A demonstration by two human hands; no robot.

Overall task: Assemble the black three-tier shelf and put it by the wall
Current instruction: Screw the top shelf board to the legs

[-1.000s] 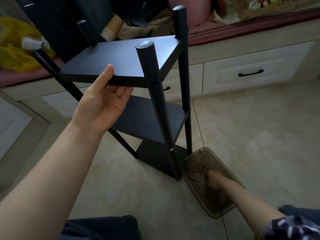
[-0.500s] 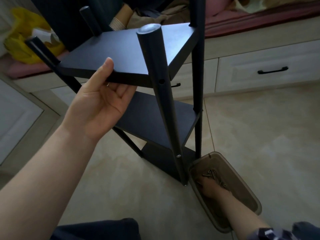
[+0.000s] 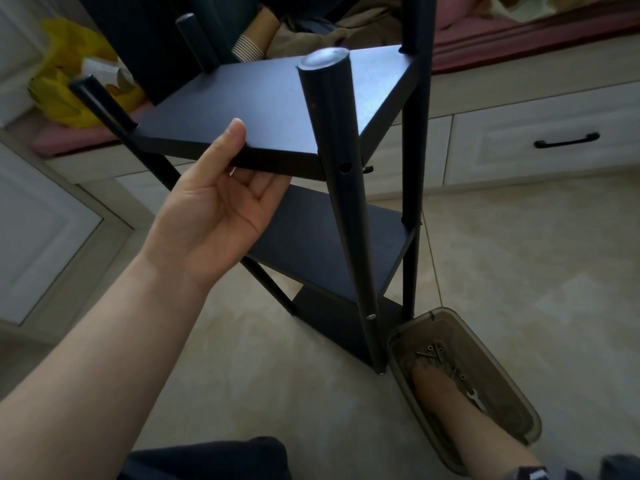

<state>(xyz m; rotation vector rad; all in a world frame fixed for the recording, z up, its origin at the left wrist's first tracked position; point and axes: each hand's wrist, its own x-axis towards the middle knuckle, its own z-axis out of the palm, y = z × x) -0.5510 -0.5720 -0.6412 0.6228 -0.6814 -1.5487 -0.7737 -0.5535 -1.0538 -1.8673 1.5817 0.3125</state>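
Note:
The black three-tier shelf (image 3: 277, 109) stands on the tiled floor, tilted toward me, its round posts rising past the top board. My left hand (image 3: 214, 209) grips the near edge of the top board, thumb on top and fingers curled underneath. The nearest post (image 3: 332, 140) shows an empty screw hole at the top board's level and a screw head lower down. My right hand (image 3: 433, 379) is down inside the brown translucent plastic tub (image 3: 526, 420), on the floor at the shelf's foot, beside several loose screws (image 3: 433, 353) and a small wrench (image 3: 476, 400). Its fingers are blurred by the tub wall.
White drawers with black handles (image 3: 566, 142) run along the back under a cushioned bench. A yellow bag (image 3: 65, 88) and dark clutter lie on the bench at left. A white cabinet panel (image 3: 34, 237) is at far left. My knees are at the bottom edge.
The view has moved closer and lower toward the shelf. My right hand has shifted slightly within the tub among the screws. My left hand keeps its grip on the top board.

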